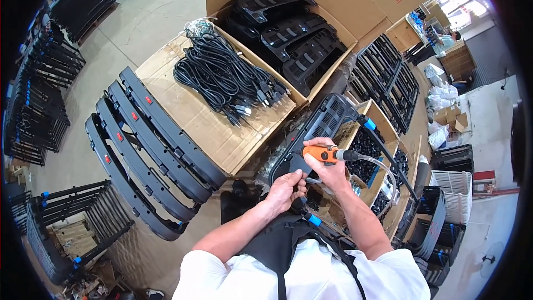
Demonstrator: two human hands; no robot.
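Note:
My right hand (330, 173) is wrapped round an orange powered screwdriver (321, 153) with a black rear end. A clear hose (391, 173) curves from that end toward my body. The tool lies roughly level over a long black plastic housing (328, 118) with vent slots, its front end to the left. My left hand (284, 190) is at the housing's near end, thumb and fingers pinched together. Whatever they hold is too small or hidden to make out. The housing rests slantwise in front of me, beside a wooden bin of small black parts (363, 158).
Left of the housing, a cardboard box (236, 153) carries bundled black power cables (222, 72). Behind it, an open carton (347, 50) holds black plastic panels (302, 39). Several curved black frames (161, 158) with red switches stand at left. Black metal racks (388, 80) lie at right.

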